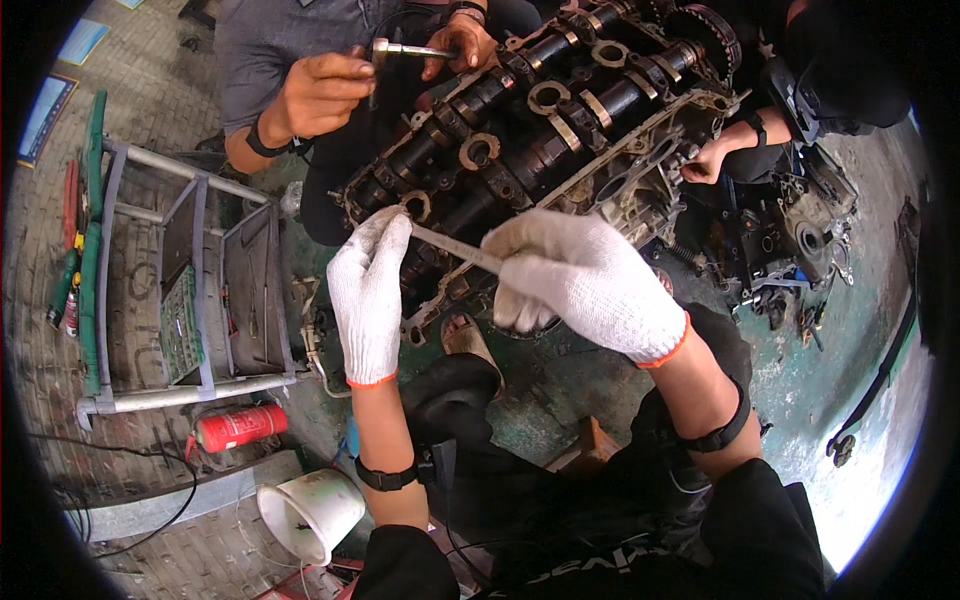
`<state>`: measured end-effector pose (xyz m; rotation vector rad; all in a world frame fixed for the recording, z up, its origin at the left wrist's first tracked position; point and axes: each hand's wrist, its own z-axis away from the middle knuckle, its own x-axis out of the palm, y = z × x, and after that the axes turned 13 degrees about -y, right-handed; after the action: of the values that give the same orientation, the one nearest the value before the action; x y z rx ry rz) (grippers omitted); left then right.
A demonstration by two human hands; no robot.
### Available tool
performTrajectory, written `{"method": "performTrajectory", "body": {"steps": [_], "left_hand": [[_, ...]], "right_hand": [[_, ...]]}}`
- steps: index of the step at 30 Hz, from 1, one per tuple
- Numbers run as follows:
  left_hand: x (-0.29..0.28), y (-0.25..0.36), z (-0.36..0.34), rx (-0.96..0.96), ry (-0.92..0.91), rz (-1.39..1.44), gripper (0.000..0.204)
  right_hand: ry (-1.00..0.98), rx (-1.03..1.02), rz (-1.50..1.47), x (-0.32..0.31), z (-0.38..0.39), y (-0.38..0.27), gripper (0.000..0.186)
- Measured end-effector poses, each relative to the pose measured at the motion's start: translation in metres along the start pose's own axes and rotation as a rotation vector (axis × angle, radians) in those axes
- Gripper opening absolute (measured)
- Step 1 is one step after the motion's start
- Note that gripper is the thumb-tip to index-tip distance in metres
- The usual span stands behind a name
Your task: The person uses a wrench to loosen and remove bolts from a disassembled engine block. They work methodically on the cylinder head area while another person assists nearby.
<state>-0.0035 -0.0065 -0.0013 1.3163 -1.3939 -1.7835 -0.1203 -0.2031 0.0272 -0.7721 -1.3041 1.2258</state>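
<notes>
A thin flat metal strip (455,248) stretches between my two white-gloved hands. My left hand (368,285) is closed, pinching its far left end between thumb and fingers. Wrapped round the other end is my right hand (585,280), its fingers curled and partly hiding the strip. Just beyond both hands lies a large, oily engine cylinder head (535,165) with two dark camshafts and bright bearing caps. A toothed timing sprocket (705,35) sits at its far right end. The strip is held above the near left part of the head.
Across the engine, a co-worker's hands hold a silver socket wrench (405,50). Another person's hand (705,160) touches the right side. Dismantled engine parts (800,235) lie at right. A metal rack (190,395), red fire extinguisher (240,428) and white bucket (330,505) stand at left.
</notes>
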Motion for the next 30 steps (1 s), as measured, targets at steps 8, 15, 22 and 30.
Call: {"method": "performTrajectory", "body": {"steps": [8, 15, 22, 30], "left_hand": [[0.003, 0.001, 0.000, -0.021, -0.005, 0.010, 0.034], [-0.001, 0.008, 0.006, 0.022, 0.064, 0.054, 0.037], [-0.007, 0.003, 0.004, -0.022, 0.038, -0.033, 0.037], [0.000, 0.000, 0.002, -0.039, 0.038, 0.030, 0.037]], "right_hand": [[-0.312, 0.228, -0.173, 0.048, -0.017, 0.039, 0.023], [-0.389, 0.161, -0.020, 0.046, -0.012, 0.034, 0.021], [-0.102, 0.051, -0.031, 0.020, -0.006, 0.013, 0.027], [0.167, -0.074, -0.091, -0.002, -0.006, 0.000, 0.033]]}}
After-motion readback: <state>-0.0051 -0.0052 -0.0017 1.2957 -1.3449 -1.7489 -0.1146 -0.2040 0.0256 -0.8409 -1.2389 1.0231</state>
